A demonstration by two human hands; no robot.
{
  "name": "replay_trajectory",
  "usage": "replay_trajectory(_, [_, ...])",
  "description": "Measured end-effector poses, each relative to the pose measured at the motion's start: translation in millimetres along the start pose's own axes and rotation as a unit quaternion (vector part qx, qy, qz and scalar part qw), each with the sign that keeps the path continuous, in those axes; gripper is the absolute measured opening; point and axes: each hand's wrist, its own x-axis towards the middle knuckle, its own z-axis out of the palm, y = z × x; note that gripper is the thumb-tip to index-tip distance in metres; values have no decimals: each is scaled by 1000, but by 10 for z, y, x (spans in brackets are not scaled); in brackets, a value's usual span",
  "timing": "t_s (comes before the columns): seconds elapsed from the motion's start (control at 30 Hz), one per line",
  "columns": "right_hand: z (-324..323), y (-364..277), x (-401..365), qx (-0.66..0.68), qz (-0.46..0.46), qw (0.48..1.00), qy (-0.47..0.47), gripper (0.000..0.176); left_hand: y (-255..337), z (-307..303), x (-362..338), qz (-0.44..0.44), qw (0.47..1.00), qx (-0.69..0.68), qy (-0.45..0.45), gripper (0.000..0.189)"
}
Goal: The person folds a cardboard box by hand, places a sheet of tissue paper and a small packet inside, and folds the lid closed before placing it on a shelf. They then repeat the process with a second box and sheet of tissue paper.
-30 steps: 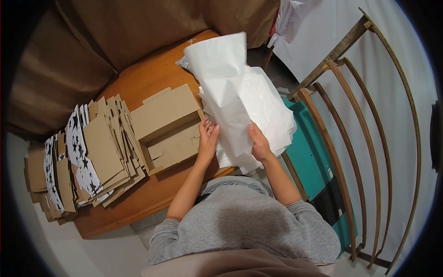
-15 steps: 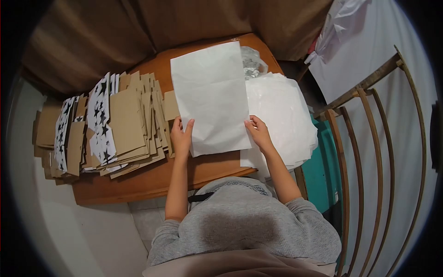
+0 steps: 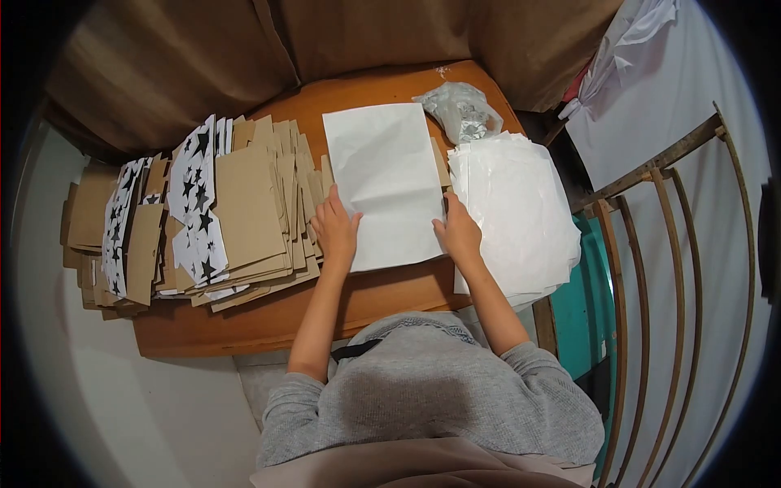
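A plain white paper sheet, faintly creased across its middle, lies over the table in front of me. Small bits of brown cardboard show past its left and right sides. At the sheet's left edge is my left hand, fingers stretched out and apart, thumb touching the paper. My right hand is at the opposite edge, its thumb by the sheet and its fingers extended forward. To the right, close to that hand, is a thick stack of white sheets.
Stacked cardboard pieces and star-patterned pieces fill the left of the orange-brown table. A clear plastic bag sits at the back right. Beyond the right side stands a wooden slatted frame; brown curtains hang behind.
The sheet has gone from being held up between both hands to lying lower on the table. My left fingers have come out from behind it, and the plastic bag is more visible.
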Motion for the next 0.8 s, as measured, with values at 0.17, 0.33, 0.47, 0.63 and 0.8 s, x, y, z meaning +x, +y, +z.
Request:
replay_trajectory(0.17, [-44,-211,-28,-43,-244,962,115,36,23,35,-104,229,972,-20,-51,52])
replay_trajectory(0.33, [383,-150,38,-151,-259,951,-71,29,-111,359,-119,301,927,17,-225,49])
replay_trajectory(0.47, [541,-103,102,-202,-156,941,-220,34,-169,520,37,222,881,28,-416,50])
replay_trajectory(0.63, [505,-76,196,-167,-116,939,-277,39,-177,467,18,211,888,14,-409,41])
replay_trajectory(0.8, [146,-173,318,39,-43,998,-20,29,-40,-63,-53,104,950,-109,-274,30])
